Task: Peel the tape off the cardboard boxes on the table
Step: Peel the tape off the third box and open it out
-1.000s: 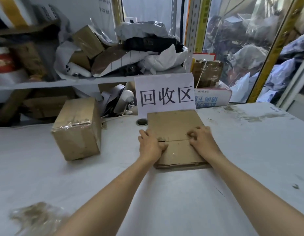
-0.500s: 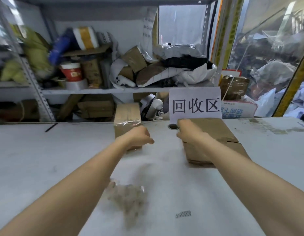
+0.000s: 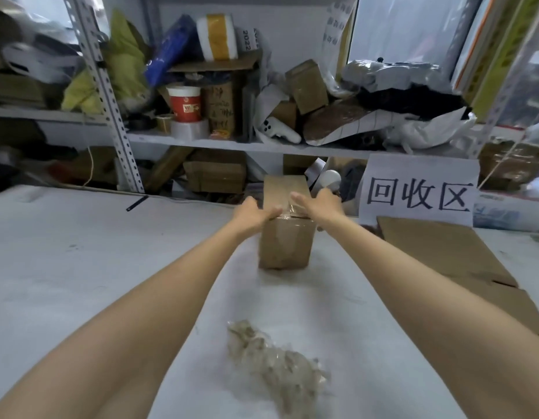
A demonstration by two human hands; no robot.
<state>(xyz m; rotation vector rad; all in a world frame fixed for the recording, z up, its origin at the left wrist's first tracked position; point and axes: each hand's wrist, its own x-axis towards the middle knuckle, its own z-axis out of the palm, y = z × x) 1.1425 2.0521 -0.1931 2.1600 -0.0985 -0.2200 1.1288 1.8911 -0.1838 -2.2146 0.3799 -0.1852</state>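
Observation:
A small upright cardboard box (image 3: 284, 246) stands at the far middle of the white table (image 3: 80, 282), with clear tape (image 3: 287, 210) across its top. My left hand (image 3: 252, 210) grips the box's top left edge, thumb on the taped top. Against the top right edge rests my right hand (image 3: 319, 204), its fingers stretched over the tape. A flattened cardboard box (image 3: 443, 255) lies to the right. A crumpled wad of peeled clear tape (image 3: 277, 364) lies on the table between my forearms.
A paper sign (image 3: 419, 192) with black characters stands behind the flattened box. Beyond the table's far edge, a metal shelf (image 3: 201, 145) holds boxes, bags, tape rolls and a red cup (image 3: 185, 104). More boxes sit under the shelf.
Both hands have left the flattened box and moved left and forward to the upright taped box. My view has swung left, so the flattened box now lies at the right.

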